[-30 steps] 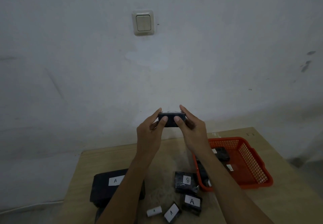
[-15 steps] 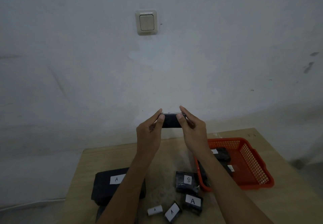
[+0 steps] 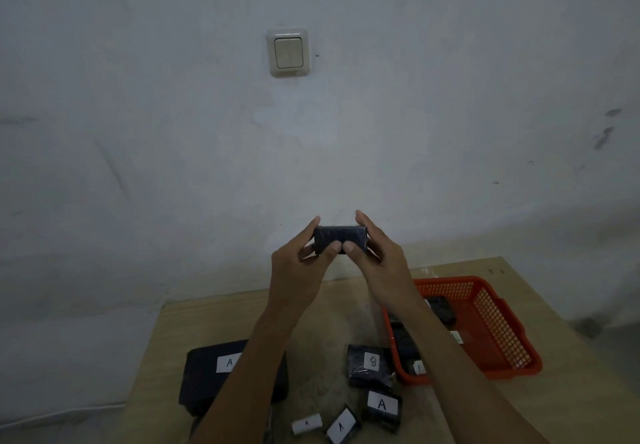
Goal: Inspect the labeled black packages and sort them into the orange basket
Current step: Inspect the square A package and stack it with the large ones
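Small black package [image 3: 340, 238] is being held up in front of the wall, well above the bench [image 3: 332, 308], between both hands. It looks light and boxy under a glossy wrap, so probably a bit slippery; the short ends look like the best place to grip. Left hand [image 3: 298, 263] is pinching the left end, thumb underneath, fingers on top. Right hand [image 3: 379, 259] is mirroring on the right end. No label is showing on this face. Orange basket [image 3: 498, 336] is sitting lower right, already holding some packages.

My view is dim and bluish, with soft flat light and only weak shadows on the wall [image 3: 450, 97]. I see the wide lens bending the counter [image 3: 571, 357] edges, and the corners look darker.
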